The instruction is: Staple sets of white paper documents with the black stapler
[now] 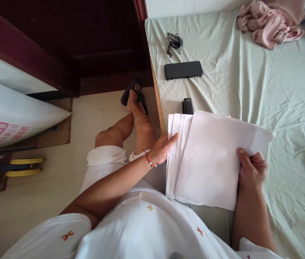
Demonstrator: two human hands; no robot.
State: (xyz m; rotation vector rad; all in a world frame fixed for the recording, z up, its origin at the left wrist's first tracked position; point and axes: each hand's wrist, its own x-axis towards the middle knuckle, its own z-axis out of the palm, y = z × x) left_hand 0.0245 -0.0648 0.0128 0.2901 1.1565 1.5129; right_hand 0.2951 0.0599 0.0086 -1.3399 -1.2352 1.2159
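A stack of white paper sheets [209, 158] is held between my two hands above the bed's edge, with its left edges fanned out. My left hand [163, 147] grips the left side, thumb on top and the other fingers hidden beneath. On the right, my right hand [252, 169] pinches the sheets with its thumb on the upper face. The top sheet lies askew, and its upper right corner bends up. Just beyond the papers, a black stapler-like object [187, 105] is partly covered by them.
On the pale green sheet [217, 57] lie a black phone [183, 70], a bunch of keys [174, 42] and a crumpled pink cloth [272, 25]. To the left, a dark red door [101, 36] and a large white sack [20, 111] stand by the tiled floor.
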